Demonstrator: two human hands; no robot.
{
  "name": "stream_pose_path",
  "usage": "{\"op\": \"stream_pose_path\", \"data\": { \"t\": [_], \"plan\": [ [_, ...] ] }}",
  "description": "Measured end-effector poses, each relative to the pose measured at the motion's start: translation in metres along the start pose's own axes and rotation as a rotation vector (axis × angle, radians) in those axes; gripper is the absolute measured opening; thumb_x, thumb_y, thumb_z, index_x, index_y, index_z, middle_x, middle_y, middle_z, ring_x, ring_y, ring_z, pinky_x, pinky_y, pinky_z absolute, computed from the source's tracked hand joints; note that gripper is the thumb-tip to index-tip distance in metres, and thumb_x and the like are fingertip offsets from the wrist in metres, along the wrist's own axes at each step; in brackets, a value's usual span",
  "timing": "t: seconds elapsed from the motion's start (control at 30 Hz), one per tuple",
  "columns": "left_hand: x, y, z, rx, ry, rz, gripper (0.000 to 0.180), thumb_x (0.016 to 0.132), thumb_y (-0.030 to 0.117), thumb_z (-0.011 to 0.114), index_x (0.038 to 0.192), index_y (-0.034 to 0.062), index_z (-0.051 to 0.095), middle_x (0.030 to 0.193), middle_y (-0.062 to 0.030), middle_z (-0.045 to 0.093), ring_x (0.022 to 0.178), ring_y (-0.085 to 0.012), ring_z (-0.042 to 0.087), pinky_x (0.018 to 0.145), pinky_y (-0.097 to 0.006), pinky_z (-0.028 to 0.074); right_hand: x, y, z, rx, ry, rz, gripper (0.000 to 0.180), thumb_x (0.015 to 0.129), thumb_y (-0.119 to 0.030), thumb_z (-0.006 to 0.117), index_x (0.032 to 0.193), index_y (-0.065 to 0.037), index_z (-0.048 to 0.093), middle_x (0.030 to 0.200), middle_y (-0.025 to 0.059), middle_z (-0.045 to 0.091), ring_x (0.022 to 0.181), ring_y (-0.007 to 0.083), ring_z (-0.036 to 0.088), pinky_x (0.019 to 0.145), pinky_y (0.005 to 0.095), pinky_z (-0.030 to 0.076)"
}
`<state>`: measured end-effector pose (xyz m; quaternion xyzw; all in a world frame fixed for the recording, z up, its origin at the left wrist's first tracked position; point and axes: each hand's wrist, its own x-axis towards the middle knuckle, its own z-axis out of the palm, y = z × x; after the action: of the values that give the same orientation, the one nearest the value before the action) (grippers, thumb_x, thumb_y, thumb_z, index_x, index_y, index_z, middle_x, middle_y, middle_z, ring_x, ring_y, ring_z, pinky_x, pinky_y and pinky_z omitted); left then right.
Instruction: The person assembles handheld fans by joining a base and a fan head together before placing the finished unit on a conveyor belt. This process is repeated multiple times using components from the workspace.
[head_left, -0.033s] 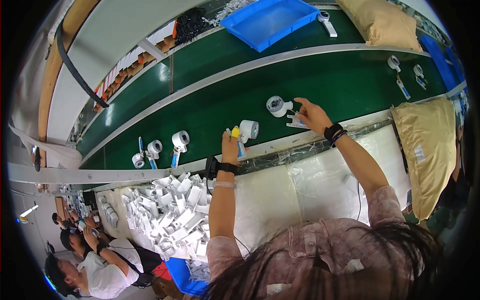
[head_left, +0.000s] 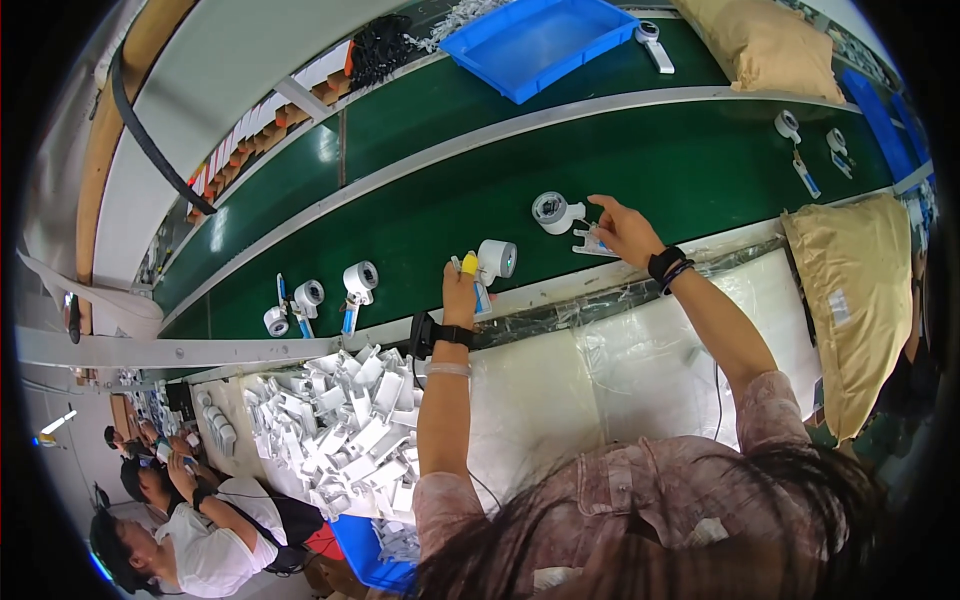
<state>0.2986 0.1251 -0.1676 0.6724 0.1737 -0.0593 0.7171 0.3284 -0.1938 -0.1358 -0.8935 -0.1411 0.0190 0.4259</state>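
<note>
At the near edge of the green belt (head_left: 420, 235), my left hand (head_left: 460, 297) is closed on a white round-headed handheld device (head_left: 498, 261). A yellow cover sits on one of its fingertips, and a part with a blue strip hangs below the device's head. To the right, my right hand (head_left: 630, 240) has its fingers apart and curved at the handle end of a second white round-headed device (head_left: 551, 210). A pale, blue-marked handle part (head_left: 592, 243) lies under its fingers; contact is hard to tell.
Several similar devices (head_left: 361, 280) lie left on the belt, others (head_left: 788, 126) far right. White plastic parts (head_left: 345, 425) are heaped beside my left forearm. A blue tray (head_left: 540, 45) stands at the back, a brown sack (head_left: 855, 305) at right. Co-workers (head_left: 215, 535) sit lower left.
</note>
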Motion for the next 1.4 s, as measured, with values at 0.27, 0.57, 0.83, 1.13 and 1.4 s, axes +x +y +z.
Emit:
{"op": "stream_pose_path", "data": {
  "t": [0.27,0.57,0.83,1.13,1.4],
  "plan": [
    [0.005,-0.003,-0.010,-0.020,0.008,-0.033,0.019,0.097,0.024,0.049,0.106,0.0070,0.048,0.091,-0.0061,0.057,0.070,-0.0157,0.060,0.050,-0.032,0.058,0.000,0.004,0.003,0.009,-0.019,0.000,0.053,0.082,-0.010,0.066,0.130,-0.007,0.043,0.075,0.0087,0.062,0.072,0.0280,0.061,0.064,0.0378,0.048],
    [0.036,-0.005,-0.025,-0.117,0.021,-0.001,0.022,0.096,0.023,0.055,0.104,0.0036,0.050,0.094,-0.0079,0.059,0.074,-0.0164,0.062,0.055,-0.029,0.054,-0.004,-0.009,0.005,0.282,-0.181,0.083,0.046,0.085,-0.004,0.060,0.130,-0.008,0.048,0.072,0.0055,0.059,0.063,0.0175,0.058,0.060,0.0304,0.047],
    [-0.048,-0.007,0.045,0.411,-0.166,0.566,0.051,0.081,0.004,0.068,0.128,0.0047,0.046,0.133,-0.0102,0.044,0.117,-0.0202,0.048,0.093,-0.035,0.045,-0.039,-0.037,0.001,1.105,-0.090,0.457,0.025,0.095,-0.014,0.054,0.116,-0.001,0.060,0.085,0.0023,0.063,0.071,0.0094,0.061,0.069,0.0237,0.052],
    [-0.173,-0.010,0.097,-0.238,-0.374,0.196,0.039,0.086,0.010,0.066,0.122,0.0047,0.052,0.107,-0.0039,0.062,0.095,-0.0122,0.061,0.083,-0.025,0.049,-0.147,-0.087,0.008,1.451,-0.140,0.460,0.028,0.096,-0.012,0.052,0.120,0.002,0.057,0.097,0.0081,0.065,0.081,0.0163,0.065,0.078,0.0304,0.054],
    [-0.235,0.013,0.075,-0.132,-0.522,-0.045,0.020,0.096,0.017,0.052,0.112,0.0053,0.052,0.093,-0.0061,0.064,0.081,-0.0144,0.062,0.071,-0.026,0.049,-0.219,-0.112,-0.014,1.325,-0.216,0.349,0.033,0.097,-0.018,0.047,0.122,0.002,0.058,0.096,0.0105,0.067,0.085,0.0194,0.067,0.080,0.0314,0.054]
  ]
}}
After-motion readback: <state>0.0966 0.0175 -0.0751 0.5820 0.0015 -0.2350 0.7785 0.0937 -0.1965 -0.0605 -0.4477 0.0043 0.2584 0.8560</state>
